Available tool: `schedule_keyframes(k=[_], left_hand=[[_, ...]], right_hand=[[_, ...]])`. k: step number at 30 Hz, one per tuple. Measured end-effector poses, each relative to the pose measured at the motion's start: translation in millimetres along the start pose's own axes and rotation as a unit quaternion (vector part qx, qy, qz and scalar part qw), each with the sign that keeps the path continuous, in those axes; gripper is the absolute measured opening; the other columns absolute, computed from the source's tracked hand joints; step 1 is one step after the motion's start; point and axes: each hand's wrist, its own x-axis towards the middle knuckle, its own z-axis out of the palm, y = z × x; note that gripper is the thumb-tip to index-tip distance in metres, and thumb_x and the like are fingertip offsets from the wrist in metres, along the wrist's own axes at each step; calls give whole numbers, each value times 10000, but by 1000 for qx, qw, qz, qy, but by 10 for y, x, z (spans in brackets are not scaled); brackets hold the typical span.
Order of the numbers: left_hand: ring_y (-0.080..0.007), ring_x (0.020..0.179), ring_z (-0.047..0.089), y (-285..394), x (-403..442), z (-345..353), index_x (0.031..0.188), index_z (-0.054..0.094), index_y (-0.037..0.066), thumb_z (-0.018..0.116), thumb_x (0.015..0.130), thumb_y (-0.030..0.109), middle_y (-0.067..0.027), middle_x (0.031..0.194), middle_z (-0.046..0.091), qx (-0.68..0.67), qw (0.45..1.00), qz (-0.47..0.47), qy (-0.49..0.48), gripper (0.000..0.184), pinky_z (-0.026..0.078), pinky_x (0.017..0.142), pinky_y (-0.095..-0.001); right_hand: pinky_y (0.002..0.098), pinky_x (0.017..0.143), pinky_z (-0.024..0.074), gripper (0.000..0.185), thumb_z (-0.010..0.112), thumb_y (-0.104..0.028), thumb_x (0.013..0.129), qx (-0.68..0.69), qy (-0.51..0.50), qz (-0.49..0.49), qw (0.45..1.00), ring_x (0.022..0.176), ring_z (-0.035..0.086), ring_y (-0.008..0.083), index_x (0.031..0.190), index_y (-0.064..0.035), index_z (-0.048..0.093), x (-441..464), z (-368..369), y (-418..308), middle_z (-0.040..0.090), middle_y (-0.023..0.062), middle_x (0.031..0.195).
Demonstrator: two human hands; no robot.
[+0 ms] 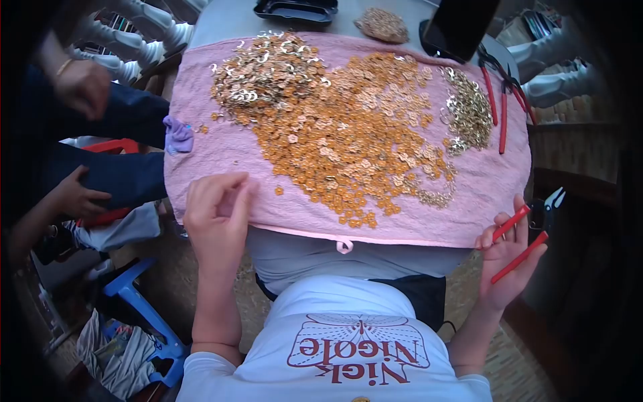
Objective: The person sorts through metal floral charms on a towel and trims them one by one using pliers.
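Note:
Over the front left of the pink towel (214, 144) is my left hand (218, 204), its fingers bent and thumb near the fingertips; whether something small is between them is too small to tell. My right hand (510, 251), off the towel's front right corner, holds red-handled pliers (529, 234) with their jaws apart, pointing up and right. A wide heap of small orange-gold pieces (335, 147) covers the towel's middle. Paler curved pieces (264, 70) are piled at its upper left. A smaller pile of gold pieces (469, 110) lies to the right.
Two more red-handled tools (502, 100) rest at the towel's right edge. Behind are a black tray (296, 10), a bag of small pieces (382, 25) and a dark phone-like object (459, 27). A purple cloth (178, 134) lies at left, beside another person's hands (82, 86). A blue stool (144, 301) stands lower left.

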Motion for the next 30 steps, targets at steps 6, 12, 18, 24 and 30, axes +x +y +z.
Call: schedule_keyframes(k=[6,12,18,24,30], left_hand=[[-172,775,570,-172,221,9,945,734,-6,733,828,-26,-73,911,668,-46,999,-8,-14,118,478,717,-288],[-186,786,566,-152,276,-40,942,698,-7,720,842,-13,-72,906,638,-45,996,-26,-67,102,475,724,-302],[-217,811,559,-136,268,-39,973,631,4,656,889,7,-82,913,602,67,993,42,-85,88,468,757,-325],[-216,859,576,-244,190,-48,1028,599,25,576,947,24,-94,964,610,48,997,30,-49,85,465,819,-322],[-153,794,585,310,36,313,1019,643,26,622,880,-37,-56,935,658,-178,976,69,-105,154,489,749,-276]], right_hand=[[299,696,466,808,290,-599,1059,-16,31,3,999,757,554,156,1559,35,263,-1,-34,-48,583,155,1171],[301,694,466,800,294,-592,1060,-21,41,5,999,754,552,162,1559,33,268,-26,-68,-25,583,154,1170],[297,702,465,788,288,-586,1065,-27,51,15,998,756,553,164,1554,31,284,-35,-54,29,587,159,1178],[296,735,464,774,277,-600,1061,-1,43,16,999,786,569,171,1524,16,356,-65,-97,98,614,159,1188],[306,778,466,772,246,-585,1067,31,35,7,999,813,575,177,1530,26,334,-58,-122,144,612,162,1176]])
